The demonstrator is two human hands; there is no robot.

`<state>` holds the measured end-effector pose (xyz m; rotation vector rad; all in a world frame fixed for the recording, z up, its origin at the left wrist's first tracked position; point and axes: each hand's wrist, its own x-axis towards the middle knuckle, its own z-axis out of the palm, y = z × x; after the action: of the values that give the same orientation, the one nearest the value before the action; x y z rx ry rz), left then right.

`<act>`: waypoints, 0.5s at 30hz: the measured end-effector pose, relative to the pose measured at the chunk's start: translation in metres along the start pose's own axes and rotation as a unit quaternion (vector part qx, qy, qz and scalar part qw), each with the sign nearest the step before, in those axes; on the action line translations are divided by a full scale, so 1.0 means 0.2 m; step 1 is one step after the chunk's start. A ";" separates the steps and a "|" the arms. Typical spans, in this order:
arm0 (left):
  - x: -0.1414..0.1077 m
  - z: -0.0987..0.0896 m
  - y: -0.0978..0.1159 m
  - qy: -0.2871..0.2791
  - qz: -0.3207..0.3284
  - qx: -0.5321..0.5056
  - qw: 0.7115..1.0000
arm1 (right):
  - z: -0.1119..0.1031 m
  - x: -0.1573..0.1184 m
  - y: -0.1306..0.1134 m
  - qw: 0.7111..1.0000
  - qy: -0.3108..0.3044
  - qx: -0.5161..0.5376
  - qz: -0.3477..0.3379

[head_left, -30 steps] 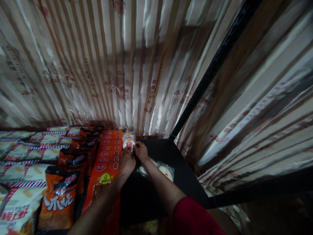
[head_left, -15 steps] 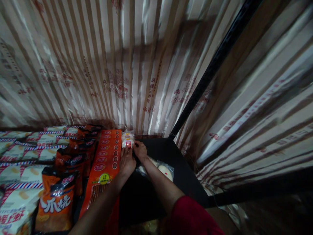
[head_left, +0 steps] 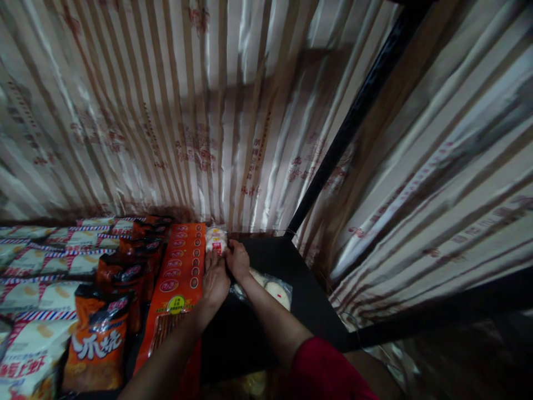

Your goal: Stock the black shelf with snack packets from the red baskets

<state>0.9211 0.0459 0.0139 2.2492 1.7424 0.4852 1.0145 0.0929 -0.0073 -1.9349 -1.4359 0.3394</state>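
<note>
A small white clear-wrapped packet (head_left: 216, 238) with a red and yellow label lies at the back of the black shelf, beside a long orange-red snack packet (head_left: 175, 272). My left hand (head_left: 215, 282) rests at the front of the white packet, fingers stretched forward onto it. On its right side, my right hand (head_left: 238, 260) has its fingers curled in against the packet's edge; the fingertips are partly hidden. Under my right forearm lie round white pieces in a clear bag (head_left: 277, 291), partly covered by the arm.
To the left stand rows of white snack bags (head_left: 39, 344) and orange-and-black snack bags (head_left: 95, 347). A pleated printed curtain (head_left: 200, 139) hangs behind the black shelf (head_left: 287, 261). A dark slanting post (head_left: 333, 147) rises from the shelf's back right corner.
The view has shifted slightly. Both hands stay at the white packet, with little visible movement; the packet's label shows at a slightly different angle.
</note>
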 end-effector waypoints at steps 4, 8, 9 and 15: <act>-0.05 0.00 0.01 -0.009 0.012 0.001 1.000 | -0.05 -0.07 0.02 1.000 0.004 0.007 -0.021; -0.11 0.00 0.07 -0.029 0.032 -0.014 0.999 | -0.12 -0.16 0.05 0.998 0.007 0.012 -0.058; -0.13 0.00 0.09 -0.036 0.042 -0.018 0.998 | -0.14 -0.18 0.06 0.998 0.010 0.010 -0.067; -0.23 0.01 0.19 -0.092 0.110 -0.021 0.989 | -0.29 -0.34 0.14 0.993 0.053 -0.059 -0.084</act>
<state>0.9437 -0.0087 0.0222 2.3854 1.3912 0.3403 1.0447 0.0057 0.0032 -1.8782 -1.5657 0.0737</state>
